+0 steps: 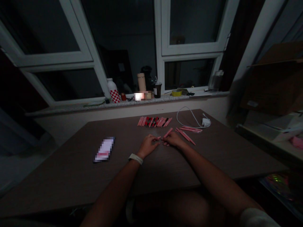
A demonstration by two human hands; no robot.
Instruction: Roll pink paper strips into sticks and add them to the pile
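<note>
No words, numbers or brands can be read anywhere in view. At left on the desk (59,164), a flat packet (104,149) is pixelated, hiding whatever it carries. The white band (135,158) behind the left hand (148,146) shows tiny dark marks, too small to read. At upper center on the windowsill (165,98), a dark cup (157,90) has a pale label (156,91), also unreadable. At right, a cardboard box (272,85) bears a small white label (252,103), too dim to read.

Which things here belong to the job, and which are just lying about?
Job: left hand, right hand at a pink stick, row of pink-and-red sticks, loose pink sticks.
Lying about: white charger with cable, blurred flat object, checkered bottle.
</note>
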